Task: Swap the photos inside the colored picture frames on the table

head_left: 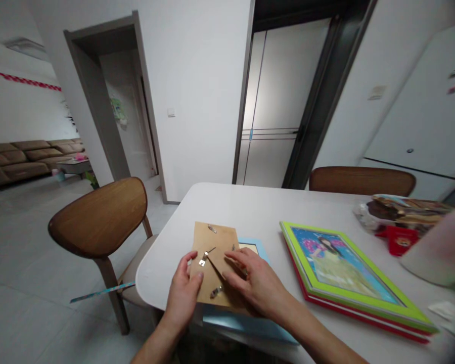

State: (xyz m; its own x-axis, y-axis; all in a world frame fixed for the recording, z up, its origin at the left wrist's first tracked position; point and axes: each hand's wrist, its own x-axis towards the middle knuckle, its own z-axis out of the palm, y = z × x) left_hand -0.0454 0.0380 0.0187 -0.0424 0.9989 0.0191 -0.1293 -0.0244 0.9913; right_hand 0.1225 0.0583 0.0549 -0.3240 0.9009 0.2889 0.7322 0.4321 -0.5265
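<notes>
A brown picture frame backing board [208,237] with small metal clips is held tilted above the near edge of the table. My left hand [184,288] grips its left edge, thumb on the face and fingers behind. My right hand [252,280] is curled over the board's right side, thumb and fingertips at the stand flap, whose edge shows as a dark slanted line. A metal hinge [203,259] sits near the board's middle. Partly hidden underneath lies a light blue picture frame [250,326].
To the right, a green picture frame [345,263] with a portrait rests on a red one [367,316]. Farther right are a packed bowl [379,207], a red packet [401,239] and a pale pink object [440,247]. A wooden chair [102,217] stands left of the white table [231,202].
</notes>
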